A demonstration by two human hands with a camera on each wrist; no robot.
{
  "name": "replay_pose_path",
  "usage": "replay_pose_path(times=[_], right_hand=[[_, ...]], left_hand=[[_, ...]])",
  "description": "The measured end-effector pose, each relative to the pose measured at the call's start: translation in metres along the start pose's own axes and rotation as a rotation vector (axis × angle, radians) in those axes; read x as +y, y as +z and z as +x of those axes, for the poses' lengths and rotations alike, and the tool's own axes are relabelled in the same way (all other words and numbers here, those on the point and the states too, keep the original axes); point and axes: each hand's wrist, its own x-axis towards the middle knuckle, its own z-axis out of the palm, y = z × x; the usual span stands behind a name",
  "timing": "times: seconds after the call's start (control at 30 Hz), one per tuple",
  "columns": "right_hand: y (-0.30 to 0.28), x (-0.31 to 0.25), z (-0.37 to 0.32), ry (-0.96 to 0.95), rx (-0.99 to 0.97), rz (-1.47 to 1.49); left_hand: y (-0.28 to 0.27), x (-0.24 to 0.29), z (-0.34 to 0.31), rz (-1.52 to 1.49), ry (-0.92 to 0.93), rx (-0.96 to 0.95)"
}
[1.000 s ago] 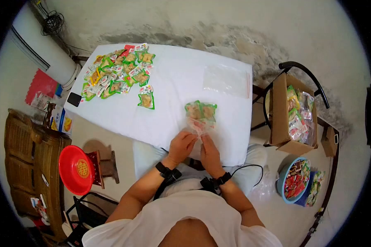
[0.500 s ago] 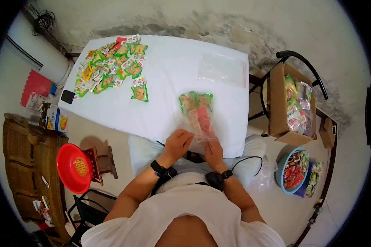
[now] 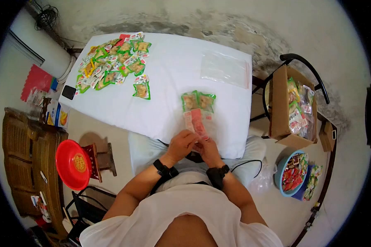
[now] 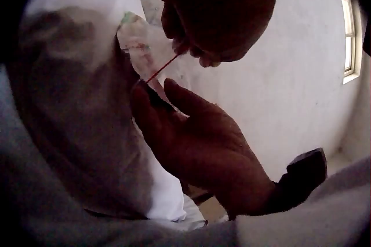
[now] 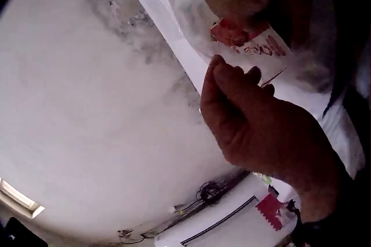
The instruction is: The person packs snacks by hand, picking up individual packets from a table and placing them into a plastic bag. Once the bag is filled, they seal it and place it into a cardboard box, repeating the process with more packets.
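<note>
A clear zip bag (image 3: 212, 126) lies at the near edge of the table, in front of the body. Inside it are two green-edged snack packs (image 3: 198, 101) at the far end and a red packet (image 3: 198, 120) toward its mouth. My left hand (image 3: 181, 144) and right hand (image 3: 209, 151) meet at the near end of the bag, each pinching its edge. In the left wrist view, a thin red seal line (image 4: 162, 67) stretches between the fingertips of the two hands. The bag's mouth is partly hidden behind the fingers.
A heap of snack packs (image 3: 107, 61) covers the table's left, one pack (image 3: 142, 89) apart from it. Flat clear bags (image 3: 224, 70) lie at the far right; a phone (image 3: 69, 92) sits at the left corner. Right of the table stand a filled carton (image 3: 281, 111) and a blue basin (image 3: 279, 175).
The red packet shows more plainly inside the bag than a second ago. Compared with half a second ago, my hands are closer together at the bag's near edge.
</note>
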Motion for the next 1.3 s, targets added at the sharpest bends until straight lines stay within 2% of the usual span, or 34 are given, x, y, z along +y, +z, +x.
replay_pose_path(times=[0.1, 0.17, 0.2, 0.27, 0.3, 0.37, 0.4, 0.47, 0.5, 0.57, 0.6, 0.63, 0.7, 0.83, 1.0, 1.03, 1.1, 1.13, 1.2, 1.23, 1.3], right_hand=[[0.000, -0.001, 0.004, -0.054, 0.012, -0.064], [-0.001, -0.004, -0.003, -0.177, 0.053, -0.431], [-0.004, -0.004, -0.001, -0.184, 0.047, -0.438], [-0.014, 0.004, 0.012, -0.165, -0.033, -0.150], [-0.021, 0.007, 0.023, -0.167, -0.038, -0.154], [-0.026, 0.009, 0.048, -0.102, -0.084, 0.163], [-0.010, -0.001, 0.046, -0.095, -0.112, 0.153], [0.025, -0.018, 0.043, -0.559, -0.141, -0.739], [0.022, -0.013, 0.057, -0.564, -0.182, -0.741], [0.018, -0.009, 0.077, -0.527, -0.090, -0.914], [0.041, -0.020, 0.060, -0.539, -0.043, -0.642], [0.031, -0.013, 0.077, -0.544, -0.063, -0.645], [0.000, 0.006, 0.117, -0.612, -0.098, -0.893], [0.032, -0.003, 0.118, -0.652, -0.142, -0.703], [0.036, -0.005, 0.139, -0.169, -0.262, 0.060], [0.040, -0.005, 0.139, -0.165, -0.268, 0.055], [0.076, -0.023, 0.105, -0.319, -0.251, -0.024], [0.073, -0.029, 0.090, -0.315, -0.257, -0.030], [0.052, -0.034, 0.060, -0.587, -0.365, -1.025], [0.054, -0.034, 0.049, -0.576, -0.382, -1.029], [0.053, -0.031, 0.033, -0.046, -0.090, -0.408]], left_hand=[[-0.003, 0.004, 0.001, 0.021, -0.019, -0.023], [-0.004, 0.004, 0.000, 0.035, -0.034, -0.030], [-0.003, 0.001, -0.001, 0.035, -0.032, -0.032], [-0.002, 0.001, -0.002, 0.036, -0.032, -0.030], [-0.003, 0.002, -0.001, 0.030, -0.019, -0.047], [-0.003, 0.001, 0.000, 0.040, -0.005, -0.042], [-0.001, -0.001, -0.002, -0.011, 0.022, -0.027], [-0.001, -0.001, -0.001, -0.021, 0.036, 0.007], [-0.006, 0.000, 0.000, 0.007, 0.032, 0.034], [-0.012, 0.004, 0.002, -0.010, 0.002, -0.013], [-0.010, 0.003, 0.002, 0.029, 0.006, 0.041], [-0.010, -0.001, 0.001, 0.042, 0.008, 0.056], [-0.010, -0.010, -0.002, 0.018, -0.005, 0.015], [-0.016, -0.016, 0.005, 0.005, -0.001, 0.109], [-0.022, -0.034, 0.011, 0.061, -0.002, 0.126], [-0.023, -0.037, 0.010, 0.065, -0.005, 0.133], [-0.024, -0.045, 0.008, 0.083, -0.013, 0.124], [-0.026, -0.046, 0.007, 0.085, -0.017, 0.132], [-0.030, -0.049, 0.003, 0.030, -0.038, 0.053], [-0.033, -0.049, 0.000, 0.036, -0.053, 0.063], [-0.035, -0.047, 0.000, -0.036, 0.012, 0.107]])
